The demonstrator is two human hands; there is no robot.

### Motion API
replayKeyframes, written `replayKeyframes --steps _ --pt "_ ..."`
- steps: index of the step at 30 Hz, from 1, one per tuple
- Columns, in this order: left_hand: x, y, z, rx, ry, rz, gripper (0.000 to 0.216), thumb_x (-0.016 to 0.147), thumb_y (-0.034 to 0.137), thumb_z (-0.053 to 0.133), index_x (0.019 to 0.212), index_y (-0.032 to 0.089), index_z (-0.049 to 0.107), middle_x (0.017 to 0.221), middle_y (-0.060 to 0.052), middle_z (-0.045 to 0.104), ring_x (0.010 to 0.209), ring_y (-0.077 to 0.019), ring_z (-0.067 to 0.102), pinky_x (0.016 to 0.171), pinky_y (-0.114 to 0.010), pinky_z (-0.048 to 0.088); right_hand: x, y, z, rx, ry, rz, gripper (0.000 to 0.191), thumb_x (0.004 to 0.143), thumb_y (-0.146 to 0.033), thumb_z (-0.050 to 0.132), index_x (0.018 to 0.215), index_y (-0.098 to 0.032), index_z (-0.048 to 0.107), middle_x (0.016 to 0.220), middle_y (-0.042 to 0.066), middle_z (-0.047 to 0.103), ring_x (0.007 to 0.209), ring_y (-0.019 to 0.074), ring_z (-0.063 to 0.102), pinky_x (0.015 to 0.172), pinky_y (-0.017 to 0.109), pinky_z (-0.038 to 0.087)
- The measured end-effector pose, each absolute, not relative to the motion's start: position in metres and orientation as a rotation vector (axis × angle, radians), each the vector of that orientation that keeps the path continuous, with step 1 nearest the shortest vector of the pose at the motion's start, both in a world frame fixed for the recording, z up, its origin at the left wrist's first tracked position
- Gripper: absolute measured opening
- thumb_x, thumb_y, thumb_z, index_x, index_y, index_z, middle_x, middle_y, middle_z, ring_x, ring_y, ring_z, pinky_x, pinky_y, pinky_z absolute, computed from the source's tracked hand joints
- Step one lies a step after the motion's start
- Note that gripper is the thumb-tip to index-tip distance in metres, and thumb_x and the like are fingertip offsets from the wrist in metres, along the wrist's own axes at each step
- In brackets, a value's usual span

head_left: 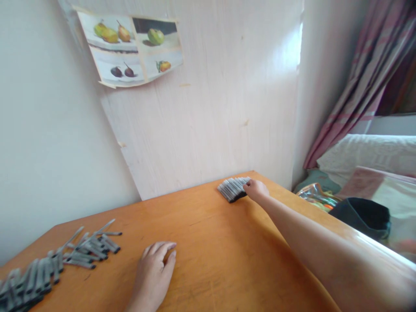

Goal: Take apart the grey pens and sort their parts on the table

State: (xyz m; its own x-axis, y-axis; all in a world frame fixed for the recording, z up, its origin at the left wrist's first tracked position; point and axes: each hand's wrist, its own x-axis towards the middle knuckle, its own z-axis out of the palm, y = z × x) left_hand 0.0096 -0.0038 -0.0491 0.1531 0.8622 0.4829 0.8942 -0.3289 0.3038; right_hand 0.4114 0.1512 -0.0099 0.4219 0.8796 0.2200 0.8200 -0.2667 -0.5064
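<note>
My right hand (256, 190) reaches to the far right of the table, its fingers closed at the right end of a neat row of pens (232, 189). The pens are pale with black ends and lie side by side, stacked. A pen appears pinched there, mostly hidden by the fingers. My left hand (156, 271) rests on the table near the front, fingers spread slightly and thumb apart, holding nothing. Left of it lies a loose heap of similar pens (94, 249), some crossing others. More pens (35, 275) lie in a blurred pile at the lower left.
The orange-brown wooden table (201, 242) meets a pale board (208, 130) at the back, where a sheet of fruit pictures (139, 50) is taped. Beyond the right edge are a black open container (360, 216), a clear bag (316, 197) and a pink curtain (351, 86).
</note>
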Motion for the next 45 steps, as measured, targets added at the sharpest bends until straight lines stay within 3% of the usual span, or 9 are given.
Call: replayKeyframes --steps 11,19,24,34,39,45 --pt "0.004 0.001 -0.050 -2.320 -1.857 -0.923 0.027 0.083 0.041 0.050 0.096 0.025 0.068 0.102 -0.003 0.068 0.100 -0.0238 0.059 0.092 -0.041 0.046 0.480 0.139 -0.013 -2.121 -1.216 0.151 0.033 0.079 -0.033 0.045 0.089 -0.019 0.073 0.088 0.011 0.070 0.081 0.0225 0.062 0.062 0.026 0.038" --pt "0.006 0.006 -0.051 -2.295 -1.912 -0.979 0.027 0.083 0.041 0.049 0.095 0.025 0.068 0.101 -0.004 0.068 0.100 -0.0235 0.060 0.093 -0.041 0.046 0.479 0.129 -0.028 -2.085 -1.136 0.197 0.034 0.082 -0.034 0.042 0.089 -0.021 0.072 0.087 0.011 0.070 0.078 0.0225 0.062 0.059 0.026 0.037" --pt "0.022 -0.006 -0.044 -2.261 -1.939 -0.972 0.026 0.086 0.034 0.047 0.096 0.022 0.068 0.100 -0.005 0.067 0.098 -0.0208 0.059 0.091 -0.037 0.045 0.456 0.120 -0.022 -2.008 -1.218 0.240 0.040 0.083 -0.037 0.039 0.095 -0.016 0.071 0.088 0.013 0.068 0.078 0.0221 0.059 0.058 0.026 0.035" --pt "0.038 -0.024 -0.037 -2.108 -2.029 -0.945 0.020 0.087 0.027 0.050 0.095 0.021 0.068 0.098 -0.007 0.065 0.098 -0.0191 0.054 0.089 -0.033 0.040 0.358 0.090 -0.027 -1.777 -1.600 0.401 0.044 0.083 -0.054 0.043 0.071 -0.017 0.065 0.060 0.012 0.061 0.054 0.0199 0.052 0.052 0.033 0.031" --pt "0.040 -0.031 -0.034 -2.080 -2.039 -0.917 0.023 0.089 0.029 0.047 0.098 0.021 0.067 0.098 -0.008 0.064 0.097 -0.0201 0.054 0.087 -0.035 0.039 0.303 0.061 -0.038 -1.689 -1.892 0.524 0.043 0.080 -0.057 0.042 0.066 -0.021 0.061 0.063 0.006 0.062 0.060 0.0205 0.057 0.053 0.030 0.034" --pt "0.040 -0.035 -0.033 -2.055 -2.045 -0.921 0.026 0.090 0.029 0.044 0.101 0.021 0.065 0.100 -0.009 0.064 0.099 -0.0211 0.053 0.088 -0.037 0.039 0.275 0.036 -0.050 -1.703 -2.178 0.415 0.043 0.080 -0.059 0.041 0.068 -0.023 0.061 0.079 0.011 0.068 0.076 0.0283 0.063 0.060 0.033 0.039"
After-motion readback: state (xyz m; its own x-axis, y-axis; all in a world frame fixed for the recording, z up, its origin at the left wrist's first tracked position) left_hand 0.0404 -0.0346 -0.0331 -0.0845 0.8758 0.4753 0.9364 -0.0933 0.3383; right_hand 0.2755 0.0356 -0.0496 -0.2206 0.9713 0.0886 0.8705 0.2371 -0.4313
